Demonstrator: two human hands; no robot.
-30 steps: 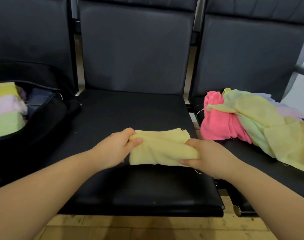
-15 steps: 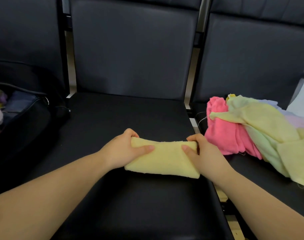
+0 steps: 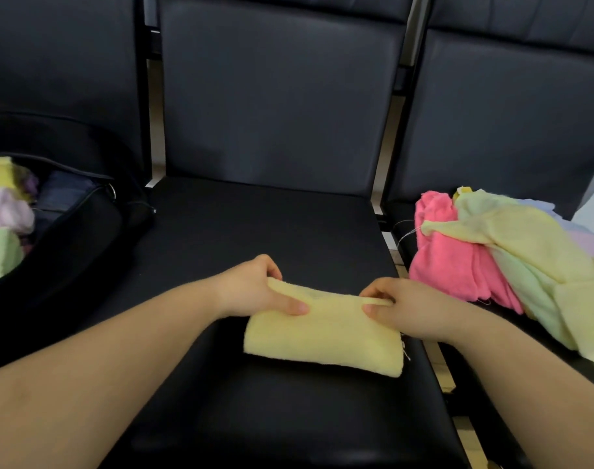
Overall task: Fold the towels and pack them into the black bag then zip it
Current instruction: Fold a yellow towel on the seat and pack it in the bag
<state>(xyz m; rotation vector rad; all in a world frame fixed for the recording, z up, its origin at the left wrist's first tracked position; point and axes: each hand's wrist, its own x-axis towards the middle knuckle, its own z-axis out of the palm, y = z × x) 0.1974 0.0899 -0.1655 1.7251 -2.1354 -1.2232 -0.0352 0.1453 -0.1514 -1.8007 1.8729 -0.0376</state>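
Observation:
A folded pale yellow towel [image 3: 322,336] lies on the middle black seat [image 3: 271,231]. My left hand [image 3: 251,289] pinches its far left corner and my right hand [image 3: 403,306] pinches its far right corner, lifting the upper edge a little. The black bag [image 3: 75,238] sits open on the left seat, with folded yellow, lilac and green towels [image 3: 1,225] inside it. A loose heap of towels [image 3: 512,265], pink, pale green, yellow and lilac, lies on the right seat.
Three dark padded chairs stand side by side with upright backrests [image 3: 275,96] behind the seats. Narrow gaps with metal frames separate them. A strip of wooden floor [image 3: 471,441] shows between the middle and right seats.
The towel went from loosely held to a flat folded packet on the seat. Both hands now grip its far edge and raise it. The view shifted so the bag's towels show again.

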